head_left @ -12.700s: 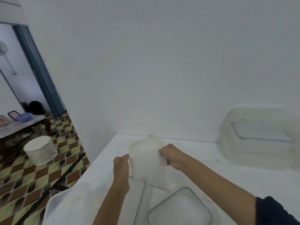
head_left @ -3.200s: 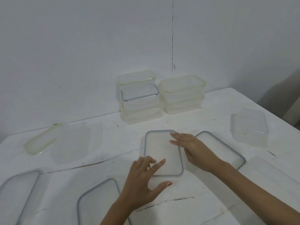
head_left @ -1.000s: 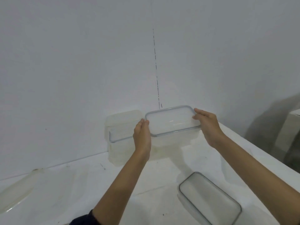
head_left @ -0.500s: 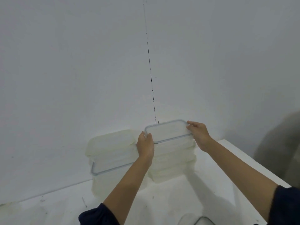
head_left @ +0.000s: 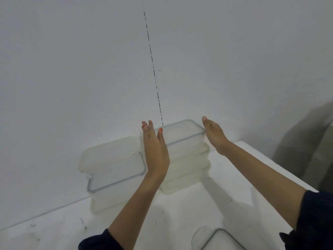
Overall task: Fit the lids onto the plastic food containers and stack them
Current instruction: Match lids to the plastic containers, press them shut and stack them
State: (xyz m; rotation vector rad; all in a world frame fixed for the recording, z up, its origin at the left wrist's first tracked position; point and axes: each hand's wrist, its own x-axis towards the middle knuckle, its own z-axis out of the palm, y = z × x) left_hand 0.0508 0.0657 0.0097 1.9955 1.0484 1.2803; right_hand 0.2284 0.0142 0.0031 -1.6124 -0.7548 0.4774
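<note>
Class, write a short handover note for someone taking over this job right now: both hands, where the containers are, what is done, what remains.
Left hand: open, flat at the left end of the top container.
Right hand: open, at its right end; neither grips it.
Done: the top container, lid on, sits on the right stack; the left stack stands beside it by the wall.
Left: a grey-rimmed piece lies at the near edge of the table, not yet stacked.
</note>
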